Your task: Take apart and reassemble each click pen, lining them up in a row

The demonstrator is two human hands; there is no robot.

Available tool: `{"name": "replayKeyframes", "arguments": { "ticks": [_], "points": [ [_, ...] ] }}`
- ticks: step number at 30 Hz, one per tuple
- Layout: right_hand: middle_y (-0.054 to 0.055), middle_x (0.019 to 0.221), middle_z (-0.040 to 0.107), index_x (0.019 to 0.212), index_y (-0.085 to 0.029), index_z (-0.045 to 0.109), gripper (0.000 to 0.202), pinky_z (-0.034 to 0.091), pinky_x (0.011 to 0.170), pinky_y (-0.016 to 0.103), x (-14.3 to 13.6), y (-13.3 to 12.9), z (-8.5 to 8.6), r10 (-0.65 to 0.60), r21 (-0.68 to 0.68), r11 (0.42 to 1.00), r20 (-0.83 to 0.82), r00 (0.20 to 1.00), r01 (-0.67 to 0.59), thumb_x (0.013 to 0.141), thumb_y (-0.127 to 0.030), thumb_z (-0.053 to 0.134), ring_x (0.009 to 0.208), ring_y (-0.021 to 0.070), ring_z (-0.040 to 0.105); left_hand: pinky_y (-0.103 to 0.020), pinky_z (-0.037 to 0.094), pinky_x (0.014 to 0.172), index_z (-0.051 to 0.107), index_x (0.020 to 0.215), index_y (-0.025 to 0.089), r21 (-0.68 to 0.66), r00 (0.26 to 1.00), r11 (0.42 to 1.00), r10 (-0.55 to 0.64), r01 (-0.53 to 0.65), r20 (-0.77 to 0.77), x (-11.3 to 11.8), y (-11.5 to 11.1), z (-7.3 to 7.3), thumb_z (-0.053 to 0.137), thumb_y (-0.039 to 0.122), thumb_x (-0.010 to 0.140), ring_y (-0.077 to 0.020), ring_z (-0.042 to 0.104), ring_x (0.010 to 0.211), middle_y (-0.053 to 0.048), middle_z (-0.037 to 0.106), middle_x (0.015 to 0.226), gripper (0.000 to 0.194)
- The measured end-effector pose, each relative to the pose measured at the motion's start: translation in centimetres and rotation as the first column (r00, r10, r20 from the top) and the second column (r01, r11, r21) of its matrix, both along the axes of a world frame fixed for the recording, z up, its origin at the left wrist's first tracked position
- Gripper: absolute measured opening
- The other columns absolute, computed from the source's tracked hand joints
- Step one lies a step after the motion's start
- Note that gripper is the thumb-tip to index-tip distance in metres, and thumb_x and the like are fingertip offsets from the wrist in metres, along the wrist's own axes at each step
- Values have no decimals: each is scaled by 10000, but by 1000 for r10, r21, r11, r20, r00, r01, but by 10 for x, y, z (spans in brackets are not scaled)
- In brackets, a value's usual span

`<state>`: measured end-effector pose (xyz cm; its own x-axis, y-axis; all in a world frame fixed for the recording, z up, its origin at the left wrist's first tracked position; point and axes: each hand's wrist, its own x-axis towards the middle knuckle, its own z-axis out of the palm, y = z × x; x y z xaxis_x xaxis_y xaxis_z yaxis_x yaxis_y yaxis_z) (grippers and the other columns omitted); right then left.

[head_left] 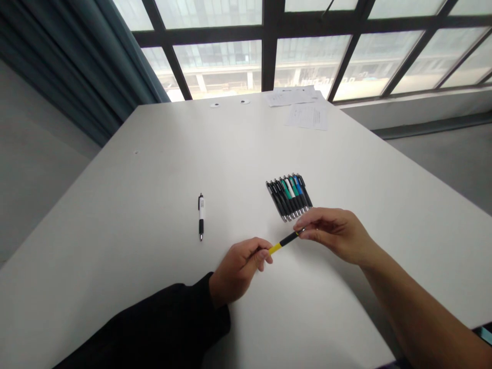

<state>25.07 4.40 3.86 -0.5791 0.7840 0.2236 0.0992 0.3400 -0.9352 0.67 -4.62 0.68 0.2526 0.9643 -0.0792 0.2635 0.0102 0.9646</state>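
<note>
Between my two hands is a yellow pen (275, 248) with a black grip, held slanting up to the right above the table. My left hand (242, 266) is closed round its yellow end. At the other end, the fingertips of my right hand (336, 233) pinch the tip, which they partly cover. Just beyond my right hand lies a row of several pens (288, 197), side by side, mostly black with some green, white and blue barrels. A single white pen (201, 215) with a black grip and clip lies apart, to the left.
The white table (165, 174) stretches away to a window. Sheets of paper (303, 107) lie at its far right edge. Two small white round pieces (245, 102) are near the far edge. A dark curtain (92, 61) hangs at the left.
</note>
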Motion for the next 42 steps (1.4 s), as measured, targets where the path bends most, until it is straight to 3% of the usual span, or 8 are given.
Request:
{"name": "replayKeyframes", "arguments": {
  "ticks": [7,10,14,19,23,27,33,42],
  "points": [
    [4,623,600,742,-175,668,293,375,524,248,4,1,2,-23,269,962,244,969,-45,938,-393,670,554,113,498,-255,460,639,671,888,144,17,999,999,-34,35,-32,0,0,1,492,281,967,-125,562,633,-27,642,751,239],
    [53,841,690,952,-180,681,209,442,623,259,4,0,3,28,225,971,219,975,-78,947,-387,657,703,147,594,-253,466,637,673,897,143,9,999,1000,-21,21,-36,1,1,1,496,285,967,-128,573,634,-25,638,734,238],
    [-16,560,512,664,-172,576,428,339,531,255,4,0,4,5,233,969,323,946,-85,999,-438,562,519,107,438,-254,474,642,680,904,143,22,998,999,-34,35,-51,1,0,0,526,275,953,-130,582,646,-41,671,786,209],
    [-2,691,559,825,-178,593,367,360,571,249,2,0,5,68,175,976,320,945,-129,996,-499,537,605,121,476,-254,474,648,682,899,145,22,998,999,-30,31,-52,1,0,1,527,283,959,-128,584,653,-47,683,813,216],
    [-44,544,392,629,-183,460,498,291,520,252,2,-1,4,39,150,983,373,927,-102,1041,-461,445,502,95,362,-255,477,653,693,914,142,33,999,999,-24,26,-43,1,0,2,551,301,951,-133,588,655,-38,669,771,216],
    [-29,634,462,727,-178,519,416,326,564,242,3,-2,4,55,143,983,353,934,-112,1021,-469,487,576,102,413,-254,480,655,700,928,139,34,999,999,-9,11,-40,1,0,2,567,294,944,-133,595,658,-38,683,773,205],
    [-56,542,321,596,-187,372,535,260,514,250,1,-2,5,39,29,998,440,897,-58,1009,-506,491,510,90,316,-274,515,728,719,984,147,75,997,997,39,-33,-73,2,1,2,646,299,915,-161,654,762,-55,731,864,182],
    [-40,544,411,623,-184,440,526,305,562,272,-6,-2,1,137,-115,990,567,812,-87,1027,-521,423,530,109,372,-276,538,762,744,943,177,413,971,900,204,-136,-125,-6,4,-3,714,192,879,-158,680,801,-44,743,871,72]
  ]
}}
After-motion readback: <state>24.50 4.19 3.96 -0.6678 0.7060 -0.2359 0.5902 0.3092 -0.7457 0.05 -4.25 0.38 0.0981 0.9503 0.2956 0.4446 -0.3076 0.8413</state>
